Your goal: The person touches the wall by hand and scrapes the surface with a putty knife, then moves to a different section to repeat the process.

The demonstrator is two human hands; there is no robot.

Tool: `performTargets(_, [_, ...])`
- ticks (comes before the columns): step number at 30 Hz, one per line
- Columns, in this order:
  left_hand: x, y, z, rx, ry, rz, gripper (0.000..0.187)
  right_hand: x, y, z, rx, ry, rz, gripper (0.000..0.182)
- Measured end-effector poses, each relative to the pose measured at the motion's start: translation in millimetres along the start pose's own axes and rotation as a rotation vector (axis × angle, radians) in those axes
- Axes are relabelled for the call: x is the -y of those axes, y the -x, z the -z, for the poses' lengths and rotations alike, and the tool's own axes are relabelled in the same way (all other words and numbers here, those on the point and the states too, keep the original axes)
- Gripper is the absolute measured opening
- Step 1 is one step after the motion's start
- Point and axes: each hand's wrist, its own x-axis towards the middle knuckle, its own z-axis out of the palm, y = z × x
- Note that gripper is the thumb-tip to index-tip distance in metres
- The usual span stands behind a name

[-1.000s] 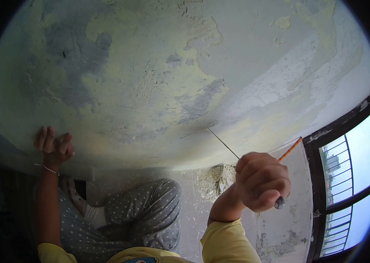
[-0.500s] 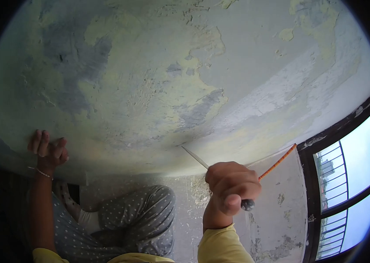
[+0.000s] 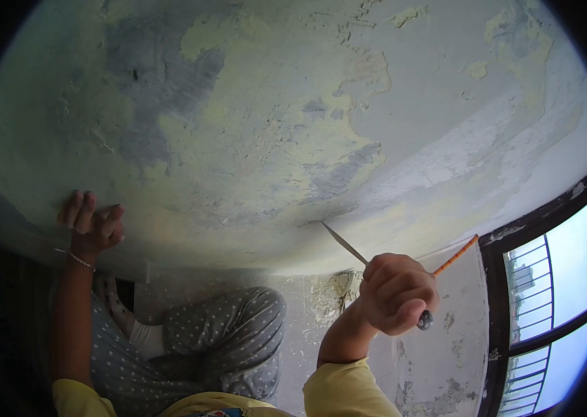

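Note:
My right hand [image 3: 399, 293] is wrapped round the handle of a scraper, with the dark handle end showing below my fist. The scraper's thin metal blade [image 3: 345, 242] is seen nearly edge-on and points up and left. Its tip meets, or comes very close to, the patchy wall [image 3: 252, 160], low on a yellowish area. To the left, my left hand [image 3: 95, 221] holds nothing. Its fingers are bent and apart, and the fingertips appear to rest against the lower wall. A beaded bracelet circles that wrist.
My crossed legs in grey dotted trousers [image 3: 227, 340] are below the wall. At the right is a dark-framed window [image 3: 523, 333] with bars outside. An orange striped strip [image 3: 457, 254] shows behind my right hand. The adjoining wall [image 3: 439, 354] has flaking patches.
My view has shifted, so the wall and both hands appear farther right. My right hand keeps its grip on the scraper, with the tip in nearly the same wall area.

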Motion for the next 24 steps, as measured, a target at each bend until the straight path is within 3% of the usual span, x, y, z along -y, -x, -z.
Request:
performTargets(1, [-0.2, -1.1, -0.5, -0.015, -0.002, 0.000, 0.039, -8.3, 1.8, -3.5, 0.040, -0.006, -0.123, 0.045])
performTargets(3, [0.3, 1.1, -0.3, 0.009, 0.008, 0.010, 0.038, -2.4, -0.3, -9.7, 0.066, 0.045, -0.156, 0.044])
performTargets(7, [1.6, 2.3, -1.3, -0.014, -0.009, -0.012, 0.038, 22.5, -6.9, 3.5, -0.021, -0.125, 0.146, 0.042])
performTargets(11, [1.2, 6.8, -0.8, 0.020, -0.008, -0.006, 0.039, -12.5, -4.8, -3.6, 0.050, -0.037, -0.169, 0.043])
performTargets(15, [1.0, 0.3, -1.1, 0.002, -0.029, -0.004, 0.040, 13.4, -13.0, 1.2, 0.107, -0.054, 0.159, 0.041])
performTargets(21, [0.7, 3.4, -1.6, 0.016, 0.004, 0.012, 0.040, 8.6, -23.9, 4.0, 0.148, 0.024, 0.077, 0.041])
performTargets(24, [1.3, 8.3, -2.5, 0.022, -0.009, 0.009, 0.040, 23.8, -23.0, 6.8, 0.044, -0.160, 0.163, 0.040])
